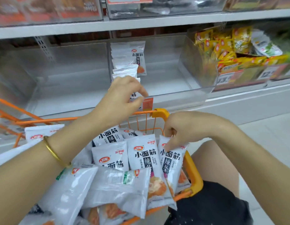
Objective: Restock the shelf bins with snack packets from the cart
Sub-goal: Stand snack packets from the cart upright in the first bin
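Shelf bin (165, 93), clear plastic, sits just above the orange cart (193, 174) and holds a few white snack packets (134, 57). Left hand (123, 95) at the bin's front edge, fingers pinched on a packet. Right hand (181, 129) pinches a cart packet (171, 161) top.
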A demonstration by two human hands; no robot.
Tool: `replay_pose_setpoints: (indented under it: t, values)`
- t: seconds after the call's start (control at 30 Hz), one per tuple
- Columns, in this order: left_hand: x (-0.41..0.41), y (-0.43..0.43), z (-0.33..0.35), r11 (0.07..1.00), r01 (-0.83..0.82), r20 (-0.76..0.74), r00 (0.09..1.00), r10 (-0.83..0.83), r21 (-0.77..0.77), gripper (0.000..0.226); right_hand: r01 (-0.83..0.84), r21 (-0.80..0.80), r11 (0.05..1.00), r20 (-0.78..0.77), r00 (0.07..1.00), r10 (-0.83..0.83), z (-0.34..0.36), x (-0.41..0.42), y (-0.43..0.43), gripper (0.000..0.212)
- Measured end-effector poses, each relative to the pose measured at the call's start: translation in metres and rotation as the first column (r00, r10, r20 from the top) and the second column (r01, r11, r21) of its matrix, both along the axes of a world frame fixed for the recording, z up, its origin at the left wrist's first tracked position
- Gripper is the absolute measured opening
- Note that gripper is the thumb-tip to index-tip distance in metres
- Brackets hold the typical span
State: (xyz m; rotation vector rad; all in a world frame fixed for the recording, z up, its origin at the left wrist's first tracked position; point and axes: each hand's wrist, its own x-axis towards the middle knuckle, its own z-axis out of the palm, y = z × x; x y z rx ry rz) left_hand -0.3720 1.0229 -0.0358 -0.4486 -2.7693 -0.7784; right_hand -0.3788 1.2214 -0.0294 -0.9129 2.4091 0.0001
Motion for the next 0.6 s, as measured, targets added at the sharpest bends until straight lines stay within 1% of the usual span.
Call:
replay_pose_setpoints:
  t: [0.07,0.1,0.13,0.17,0.2,0.23,0.27,0.3,0.37,0.4,0.43,0.47,0.53,0.6]
  values:
    - [0.005,0.005,-0.001,0.998,0.052,0.035,0.998,-0.051,-0.019,0.022,-0.010,-0.042,0.999,-0.033,0.999,0.009,-0.001,0.001,0.002,0.036]
    - [0.006,0.007,-0.001,0.997,0.075,0.060,0.996,-0.073,-0.020,0.022,0.022,-0.107,0.994,-0.008,1.000,-0.023,0.001,-0.002,0.004,0.030]
    - [0.008,0.010,0.000,0.996,0.091,0.093,0.992,-0.090,-0.003,0.021,0.087,-0.199,0.976,0.045,0.996,-0.080,0.005,-0.006,0.007,0.023]
    - [0.009,0.012,0.000,0.994,0.100,0.139,0.985,-0.105,0.040,0.020,0.177,-0.304,0.936,0.120,0.982,-0.147,0.009,-0.011,0.010,0.018]
    - [0.011,0.015,0.001,0.990,0.101,0.199,0.973,-0.119,0.099,0.019,0.270,-0.387,0.881,0.205,0.957,-0.204,0.013,-0.017,0.013,0.017]
    - [0.011,0.019,0.001,0.982,0.096,0.259,0.956,-0.136,0.162,0.020,0.341,-0.435,0.833,0.282,0.930,-0.234,0.017,-0.022,0.015,0.017]
    - [0.011,0.022,0.001,0.972,0.089,0.304,0.940,-0.154,0.217,0.021,0.369,-0.439,0.820,0.330,0.914,-0.235,0.021,-0.025,0.015,0.015]
    - [0.010,0.026,0.001,0.965,0.084,0.332,0.929,-0.166,0.248,0.020,0.342,-0.400,0.850,0.330,0.919,-0.214,0.022,-0.026,0.013,0.013]
    - [0.008,0.030,-0.001,0.964,0.080,0.350,0.921,-0.169,0.255,0.019,0.177,-0.233,0.956,0.264,0.958,-0.113,0.019,-0.024,0.007,0.024]
    - [0.007,0.031,-0.001,0.965,0.078,0.354,0.921,-0.166,0.249,0.019,0.100,-0.158,0.982,0.243,0.968,-0.060,0.015,-0.021,0.003,0.031]
    - [0.006,0.032,-0.001,0.968,0.074,0.361,0.919,-0.160,0.240,0.018,0.061,-0.124,0.990,0.228,0.973,-0.031,0.009,-0.017,-0.001,0.037]
    - [0.006,0.032,-0.002,0.970,0.071,0.372,0.915,-0.157,0.234,0.017,0.056,-0.125,0.991,0.209,0.978,-0.029,0.003,-0.016,-0.003,0.041]
    - [0.005,0.031,-0.004,0.969,0.056,0.403,0.902,-0.153,0.242,0.017,0.104,-0.190,0.976,0.191,0.979,-0.067,-0.003,-0.016,-0.002,0.038]
    - [0.005,0.030,-0.007,0.958,0.025,0.446,0.881,-0.156,0.287,0.022,0.233,-0.301,0.925,0.286,0.947,-0.145,0.001,-0.020,0.004,0.031]
